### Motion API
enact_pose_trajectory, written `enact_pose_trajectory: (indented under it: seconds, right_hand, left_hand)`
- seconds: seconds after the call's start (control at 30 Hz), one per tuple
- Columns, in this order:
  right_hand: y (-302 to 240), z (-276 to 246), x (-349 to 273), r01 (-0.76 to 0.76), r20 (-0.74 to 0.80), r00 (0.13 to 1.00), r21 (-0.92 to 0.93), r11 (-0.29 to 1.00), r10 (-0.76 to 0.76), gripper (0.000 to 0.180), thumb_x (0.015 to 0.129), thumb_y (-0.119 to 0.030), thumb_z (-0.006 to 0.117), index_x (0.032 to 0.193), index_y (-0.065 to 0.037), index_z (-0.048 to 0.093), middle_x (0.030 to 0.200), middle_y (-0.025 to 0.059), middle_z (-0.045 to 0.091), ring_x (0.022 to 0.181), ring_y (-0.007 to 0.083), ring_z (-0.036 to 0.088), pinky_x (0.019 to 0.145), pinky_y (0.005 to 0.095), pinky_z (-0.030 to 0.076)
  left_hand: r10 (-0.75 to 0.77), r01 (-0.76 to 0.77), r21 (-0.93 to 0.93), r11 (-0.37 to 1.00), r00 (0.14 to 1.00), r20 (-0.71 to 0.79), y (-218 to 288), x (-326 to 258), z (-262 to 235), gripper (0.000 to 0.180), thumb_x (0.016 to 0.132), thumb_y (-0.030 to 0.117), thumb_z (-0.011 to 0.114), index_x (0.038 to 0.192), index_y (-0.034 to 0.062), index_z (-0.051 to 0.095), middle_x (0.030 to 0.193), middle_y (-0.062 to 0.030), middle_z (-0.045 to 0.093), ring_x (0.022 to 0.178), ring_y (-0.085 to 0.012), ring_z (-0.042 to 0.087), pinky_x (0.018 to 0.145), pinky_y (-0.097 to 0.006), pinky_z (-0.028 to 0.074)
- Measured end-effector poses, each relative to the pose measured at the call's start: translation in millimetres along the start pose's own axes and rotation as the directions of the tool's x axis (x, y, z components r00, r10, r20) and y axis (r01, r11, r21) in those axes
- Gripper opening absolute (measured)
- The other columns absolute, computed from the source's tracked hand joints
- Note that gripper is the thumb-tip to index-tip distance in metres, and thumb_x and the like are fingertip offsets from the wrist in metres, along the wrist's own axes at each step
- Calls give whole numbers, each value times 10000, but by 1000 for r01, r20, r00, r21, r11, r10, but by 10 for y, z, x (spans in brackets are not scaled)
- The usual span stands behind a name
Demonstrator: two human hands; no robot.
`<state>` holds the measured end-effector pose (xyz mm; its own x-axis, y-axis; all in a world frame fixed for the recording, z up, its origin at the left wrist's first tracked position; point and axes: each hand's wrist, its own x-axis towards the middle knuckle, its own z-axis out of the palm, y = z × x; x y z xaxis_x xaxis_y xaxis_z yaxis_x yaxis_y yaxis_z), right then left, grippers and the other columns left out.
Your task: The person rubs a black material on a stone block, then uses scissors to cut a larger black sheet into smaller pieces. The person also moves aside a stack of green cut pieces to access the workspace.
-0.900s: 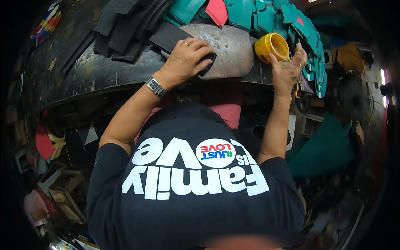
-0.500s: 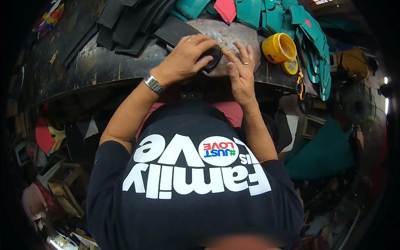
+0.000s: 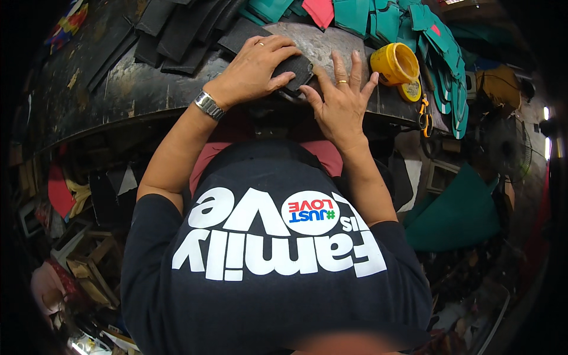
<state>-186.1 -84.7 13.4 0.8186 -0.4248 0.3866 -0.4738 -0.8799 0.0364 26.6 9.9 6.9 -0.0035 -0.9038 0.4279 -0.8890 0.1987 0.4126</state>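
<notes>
On the table's near edge lies a black sheet piece (image 3: 294, 70), bent or folded at its right end. My left hand (image 3: 251, 68) grips it from the left, with fingers over the top and thumb along the near side. Part of the piece is hidden under that hand. At its right end, my right hand (image 3: 345, 106) touches the edge with index finger and thumb, while the other fingers stretch out and spread. Beneath the piece is a worn grey slab (image 3: 340, 44).
Black strips (image 3: 183, 38) pile at the back left of the dark table (image 3: 65, 112). Green pieces (image 3: 352, 21) and a pink piece (image 3: 319, 12) lie at the back. To the right stand a yellow tub (image 3: 393, 64) and orange-handled scissors (image 3: 424, 117). A fan (image 3: 510, 148) is far right.
The black piece has turned flatter, showing more of its upper face. My left hand has shifted slightly left, and my right hand has rolled palm down with its fingers spread wider.
</notes>
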Motion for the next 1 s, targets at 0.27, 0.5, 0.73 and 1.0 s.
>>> enact_pose_trajectory:
  seconds: [0.27,0.5,0.73,1.0]
  right_hand:
    - [143,110,-35,1,50,999,107,994,-6,546,967,-559,552,1425,-264,591,1601,107,388,1526,401,193,1143,734,90]
    - [242,70,-116,53,76,995,129,990,-63,478,956,-579,553,1390,-389,616,1633,93,331,1529,396,173,1146,729,102]
    - [183,-30,-184,162,74,982,155,975,-175,466,931,-599,571,1352,-415,646,1643,58,315,1540,354,163,1165,701,97]
    - [-5,-160,-177,246,127,945,325,913,-300,426,902,-633,585,1238,-410,721,1622,40,360,1547,348,151,1195,665,54]
  left_hand:
    - [5,-5,-8,1000,999,42,-20,2,-51,489,907,264,709,1345,72,604,1374,-135,570,1303,-315,516,1119,-432,363]
    - [22,-20,-44,999,999,48,-68,31,-62,477,899,272,710,1324,73,622,1354,-131,584,1291,-310,530,1104,-440,369]
    - [30,-28,-42,999,999,34,-86,35,-50,464,904,282,699,1309,65,632,1344,-127,592,1286,-306,536,1095,-443,371]
    - [18,-16,-73,997,999,36,-93,37,-47,413,927,257,681,1297,77,642,1328,-111,602,1277,-300,540,1084,-446,377]
